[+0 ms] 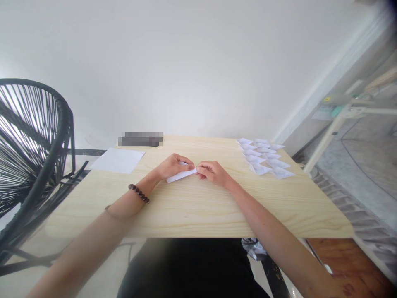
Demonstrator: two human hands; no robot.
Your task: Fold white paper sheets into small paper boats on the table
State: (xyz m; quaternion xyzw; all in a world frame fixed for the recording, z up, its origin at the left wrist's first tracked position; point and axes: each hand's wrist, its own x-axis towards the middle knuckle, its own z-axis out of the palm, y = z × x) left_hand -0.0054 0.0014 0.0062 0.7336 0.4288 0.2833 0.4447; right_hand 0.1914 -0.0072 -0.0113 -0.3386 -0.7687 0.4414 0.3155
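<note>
Remotely I observe the left hand (176,166) gripping a white paper strip (181,175), the right hand (212,172) pinching its end

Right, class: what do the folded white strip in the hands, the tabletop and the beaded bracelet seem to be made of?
Folded white strip: paper, matt, judging by its thinness and straight edges.
Tabletop: pale wood or wood-effect laminate, smooth; grain lines show, but could be printed.
Beaded bracelet: perhaps wood, from its dark brown round beads; stone or plastic remains possible.
</note>
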